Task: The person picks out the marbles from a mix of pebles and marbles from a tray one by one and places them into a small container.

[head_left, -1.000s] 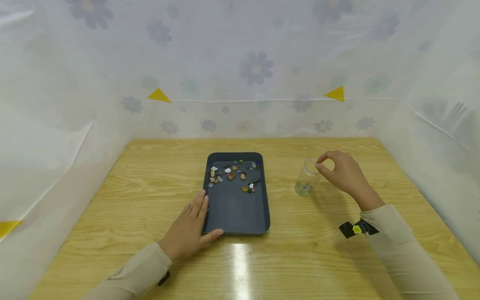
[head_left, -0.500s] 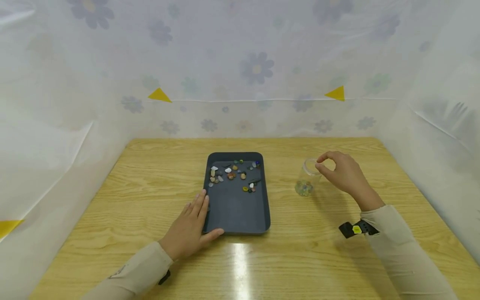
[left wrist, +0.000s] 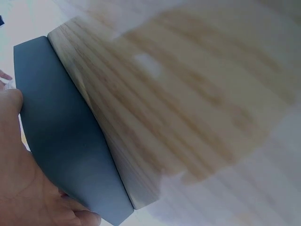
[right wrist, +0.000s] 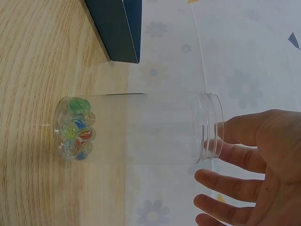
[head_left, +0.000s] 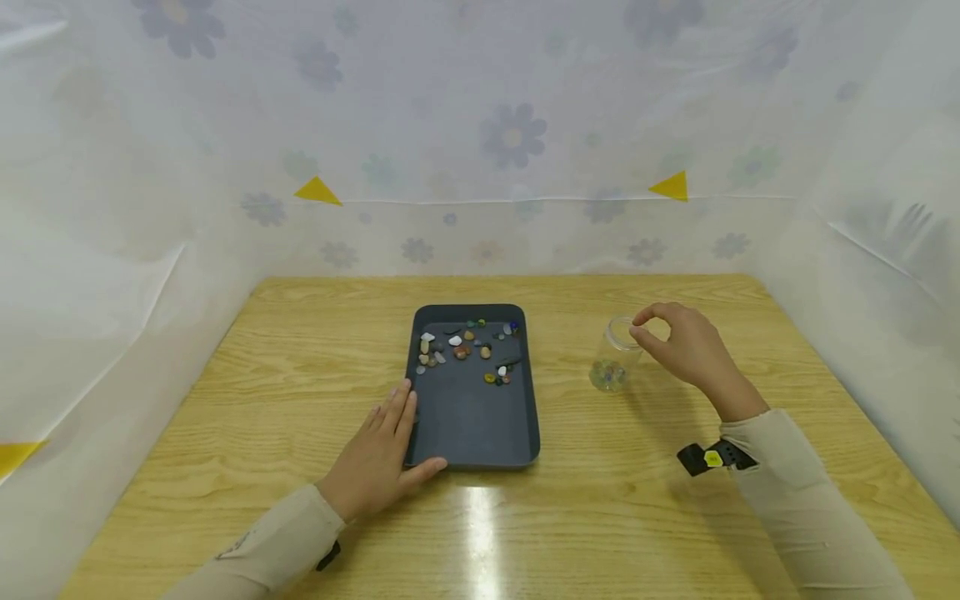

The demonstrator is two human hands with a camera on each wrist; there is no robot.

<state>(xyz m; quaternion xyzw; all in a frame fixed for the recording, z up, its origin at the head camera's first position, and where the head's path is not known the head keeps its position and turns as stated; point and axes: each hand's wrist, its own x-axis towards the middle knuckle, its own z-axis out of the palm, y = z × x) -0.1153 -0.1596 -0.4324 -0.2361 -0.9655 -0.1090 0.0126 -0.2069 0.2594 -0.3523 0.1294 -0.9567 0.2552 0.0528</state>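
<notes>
My left hand [head_left: 375, 467] rests at the near left corner of a dark grey tray [head_left: 472, 425], with straight fingers along its left rim and the thumb on the front rim. Pebbles [head_left: 461, 352] and small coloured stones lie scattered over the far half of the tray. To the right, a clear plastic jar [right wrist: 160, 127] without a lid stands upright on the table. Several glass marbles [right wrist: 77, 127] sit at its bottom. My right hand [head_left: 686, 346] pinches the jar's rim between thumb and index finger, while the other fingers spread outside it in the right wrist view.
The wood-grain table [head_left: 337, 333] is enclosed at the back and sides by pale flowered sheeting [head_left: 450, 125]. Yellow triangles [head_left: 670, 187] mark the back sheet. A strip of light reflects on the table in front of the tray.
</notes>
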